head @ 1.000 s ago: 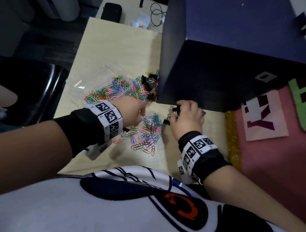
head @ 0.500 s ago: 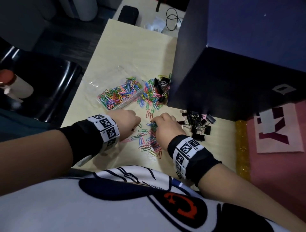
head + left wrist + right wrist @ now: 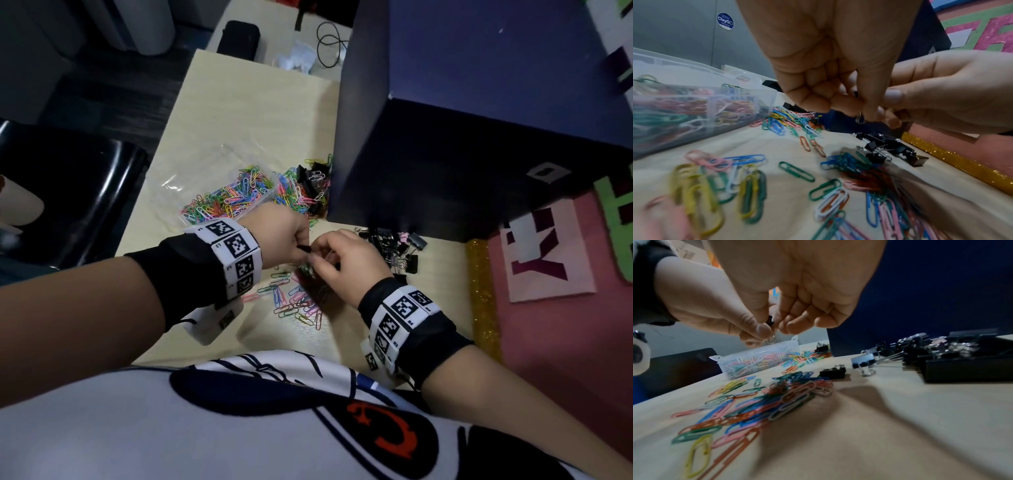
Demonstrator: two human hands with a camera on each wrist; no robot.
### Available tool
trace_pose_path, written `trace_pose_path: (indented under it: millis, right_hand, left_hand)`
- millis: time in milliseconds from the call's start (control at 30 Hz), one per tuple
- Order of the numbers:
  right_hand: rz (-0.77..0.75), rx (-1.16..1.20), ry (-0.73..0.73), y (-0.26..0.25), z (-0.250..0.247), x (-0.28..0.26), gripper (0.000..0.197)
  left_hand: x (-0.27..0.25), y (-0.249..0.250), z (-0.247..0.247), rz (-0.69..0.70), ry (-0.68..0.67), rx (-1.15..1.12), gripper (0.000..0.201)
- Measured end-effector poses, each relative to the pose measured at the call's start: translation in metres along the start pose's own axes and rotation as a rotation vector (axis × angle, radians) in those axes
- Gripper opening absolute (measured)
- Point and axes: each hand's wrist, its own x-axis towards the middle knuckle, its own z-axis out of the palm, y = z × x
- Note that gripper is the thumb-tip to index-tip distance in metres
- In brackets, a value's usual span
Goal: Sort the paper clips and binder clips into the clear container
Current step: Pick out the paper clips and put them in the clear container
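Nearest: a loose scatter of coloured paper clips [image 3: 294, 301] lies flat on the pale table [image 3: 239, 113], long axes pointing every way, no common heading.

Just above that scatter, both hands meet. Left hand [image 3: 287, 236] has fingers curled, thumb and fingertips pinching a small black binder clip [image 3: 770, 320]. Right hand [image 3: 346, 260] is curled too, its fingertips [image 3: 893, 97] closing on the same little piece; a silver wire loop [image 3: 860, 119] hangs out below the pinch, pointing down at the table. The clip body is mostly hidden by fingers, so its long axis cannot be told.

Judgement: the step in hand looks like freeing or passing this binder clip. Best done with one hand holding the black body steady while the other works the wire, over the table so a slip drops it close by.

Right of the hands: a pile of black binder clips [image 3: 397, 246], handles jutting at mixed angles, near the foot of the dark blue box [image 3: 445, 120].

Farther left: the clear container [image 3: 236, 198], long axis running near-left to far-right, already well filled with coloured clips. Just beyond its right end, another mixed heap [image 3: 305, 188] of clips awaits sorting.
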Motion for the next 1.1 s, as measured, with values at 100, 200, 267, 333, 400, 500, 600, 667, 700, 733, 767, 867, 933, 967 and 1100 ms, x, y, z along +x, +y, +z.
trace_pose_path:
  millis: [100, 200, 267, 333, 400, 500, 600, 667, 700, 733, 767, 867, 933, 967, 1100]
  right_hand:
    - [0.025, -0.008, 0.02, 0.005, -0.005, -0.001, 0.009]
    - [0.052, -0.033, 0.026, 0.007, -0.01, 0.0, 0.009]
    - [0.122, -0.077, 0.065, 0.011, -0.015, 0.001, 0.011]
    - [0.268, -0.117, 0.108, 0.017, -0.022, 0.004, 0.014]
    - [0.409, -0.106, 0.158, 0.022, -0.027, 0.004, 0.016]
    - [0.396, -0.098, 0.138, 0.02, -0.025, 0.004, 0.019]
    - [0.288, -0.145, -0.023, 0.012, -0.013, 0.006, 0.019]
    - [0.291, -0.238, -0.139, 0.007, -0.005, 0.008, 0.025]
    - [0.322, -0.299, -0.198, 0.006, -0.002, 0.009, 0.031]
    - [0.363, -0.344, -0.25, 0.005, 0.0, 0.01, 0.035]
    - [0.399, -0.362, -0.287, 0.004, 0.001, 0.011, 0.037]
    - [0.451, -0.367, -0.321, 0.004, -0.001, 0.014, 0.036]
    - [0.485, -0.416, -0.326, 0.006, -0.005, 0.013, 0.043]
    - [0.498, -0.447, -0.325, 0.007, -0.008, 0.012, 0.047]
    - [0.439, -0.469, -0.255, 0.009, -0.015, 0.01, 0.051]
  left_hand:
    - [0.004, 0.007, 0.003, 0.016, 0.004, -0.003, 0.018]
    - [0.005, 0.011, 0.007, 0.004, 0.024, -0.058, 0.021]
    - [0.005, 0.008, 0.008, -0.021, 0.002, -0.1, 0.025]
    - [0.003, -0.001, 0.009, -0.052, -0.028, -0.071, 0.024]
    - [0.001, -0.015, 0.011, -0.099, -0.036, 0.019, 0.021]
    - [-0.006, -0.034, 0.011, -0.214, -0.068, 0.093, 0.022]
    - [-0.016, -0.044, 0.012, -0.279, -0.113, 0.176, 0.027]
    - [-0.022, -0.046, 0.014, -0.3, -0.142, 0.255, 0.027]
    - [-0.024, -0.045, 0.015, -0.308, -0.161, 0.285, 0.026]
    - [-0.026, -0.045, 0.017, -0.317, -0.177, 0.304, 0.025]
    - [-0.027, -0.044, 0.019, -0.324, -0.189, 0.311, 0.025]
    - [-0.028, -0.038, 0.026, -0.296, -0.213, 0.28, 0.027]
    - [-0.027, -0.032, 0.03, -0.229, -0.226, 0.221, 0.031]
    - [-0.027, -0.03, 0.031, -0.192, -0.236, 0.182, 0.034]
    - [-0.023, -0.033, 0.025, -0.177, -0.199, 0.112, 0.039]
